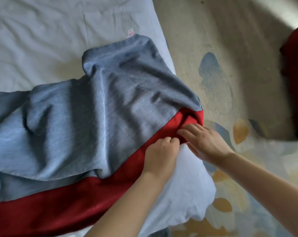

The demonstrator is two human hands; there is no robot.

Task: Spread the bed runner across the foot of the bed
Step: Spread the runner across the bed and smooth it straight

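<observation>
Runner (pixel 62 209) red, lies along bed (pixel 33 31) foot under crumpled blue blanket (pixel 86 117). Left hand (pixel 159 154) pinches runner edge; right hand (pixel 204 142) fingers loose, pressing bunched corner. Best pull corner flat toward bed edge, keep tension even, avoid dragging blanket.

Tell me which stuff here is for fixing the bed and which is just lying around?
For the job: red bed runner, white bed, left hand, right hand.

Just lying about: blue-grey towel, patterned floor, dark red thing at the right edge.
</observation>
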